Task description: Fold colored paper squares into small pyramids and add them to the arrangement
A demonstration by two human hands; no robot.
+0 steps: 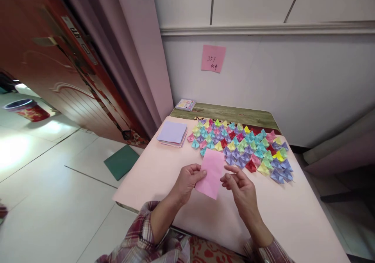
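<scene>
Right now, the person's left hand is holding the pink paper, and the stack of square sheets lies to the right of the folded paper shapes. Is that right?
Not quite: the head view shows the stack of square sheets to the left of the folded paper shapes. The left hand does hold the pink paper.

Pink note point(213, 59) on the wall point(263, 71): we read "357", handwritten in dark ink. Beneath the number, smaller and slightly to the right, we see two handwritten characters, seemingly Chinese; the first resembles 向, the second we cannot make out. Small pack point(185, 105) at the far left corner of the surface point(234, 114): coloured print on its cover, too small for us to read.
</scene>
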